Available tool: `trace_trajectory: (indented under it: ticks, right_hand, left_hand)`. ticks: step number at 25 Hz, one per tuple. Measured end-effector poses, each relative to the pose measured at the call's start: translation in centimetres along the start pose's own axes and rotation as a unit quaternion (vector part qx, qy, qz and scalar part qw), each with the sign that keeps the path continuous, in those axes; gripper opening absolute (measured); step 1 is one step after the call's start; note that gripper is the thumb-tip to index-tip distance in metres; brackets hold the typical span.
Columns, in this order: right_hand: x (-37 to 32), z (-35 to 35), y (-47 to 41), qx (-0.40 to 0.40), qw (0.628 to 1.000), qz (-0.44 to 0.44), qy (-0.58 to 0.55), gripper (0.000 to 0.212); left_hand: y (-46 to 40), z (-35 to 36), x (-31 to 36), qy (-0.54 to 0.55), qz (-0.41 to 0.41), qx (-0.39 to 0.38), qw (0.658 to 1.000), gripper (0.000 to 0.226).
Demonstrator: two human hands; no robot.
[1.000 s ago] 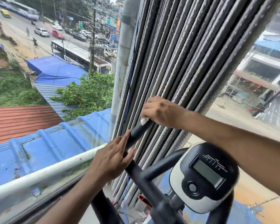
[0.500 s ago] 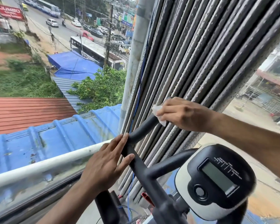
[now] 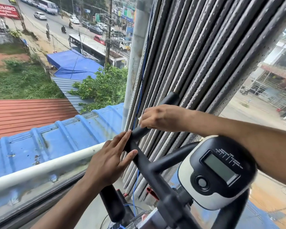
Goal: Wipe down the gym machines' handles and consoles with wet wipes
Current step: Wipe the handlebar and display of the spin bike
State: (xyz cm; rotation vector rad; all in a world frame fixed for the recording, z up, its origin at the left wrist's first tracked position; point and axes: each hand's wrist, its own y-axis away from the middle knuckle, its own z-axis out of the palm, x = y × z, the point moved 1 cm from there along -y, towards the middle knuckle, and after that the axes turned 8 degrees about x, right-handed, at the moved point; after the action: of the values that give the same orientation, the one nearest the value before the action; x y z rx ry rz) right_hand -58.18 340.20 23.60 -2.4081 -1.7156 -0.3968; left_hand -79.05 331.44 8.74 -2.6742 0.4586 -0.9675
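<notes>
One wet wipe (image 3: 140, 119), mostly hidden by right hand (image 3: 162, 117)

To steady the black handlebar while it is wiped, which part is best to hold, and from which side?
Probably the lower straight part of the handlebar, just above the joint, from the window side. The left hand rests there already, fingers straight. The right hand with the wet wipe works higher up, so this hold leaves the upper end free.

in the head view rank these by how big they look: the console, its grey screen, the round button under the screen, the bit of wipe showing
1. console, though it sits nearest the camera
2. screen
3. round button
4. wet wipe, only a white sliver showing from the right hand, so its true size is hidden
</notes>
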Motion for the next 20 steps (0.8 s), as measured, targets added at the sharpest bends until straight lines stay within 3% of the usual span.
trace_trajectory:
  ticks: [3, 7, 11, 14, 20]
  right_hand:
    - [1.4, -2.0, 0.8, -0.022, 0.998, -0.034, 0.041, 0.014]
    - [4.2, -4.2, 2.4, -0.018, 0.998, 0.01, 0.051, 0.02]
    - [1.6, -1.7, -0.3, 0.004, 1.0, 0.005, -0.007, 0.01]
    - [-0.8, 1.8, -2.5, 0.007, 0.997, -0.034, -0.062, 0.014]
    - [-1.7, 3.8, -3.0, 0.091, 0.981, -0.005, -0.172, 0.014]
  left_hand:
    - [0.5, -0.2, -0.3, 0.02, -0.009, 0.001, 1.0, 0.083]
    - [1.0, -0.3, -0.8, 0.036, -0.022, 0.006, 0.999, 0.081]
    - [1.1, -0.2, -0.7, 0.049, -0.031, 0.011, 0.998, 0.083]
    - [1.6, -0.3, -0.6, 0.041, -0.049, 0.009, 0.998, 0.085]
    - [3.2, 0.2, -1.2, 0.055, -0.119, 0.035, 0.991, 0.072]
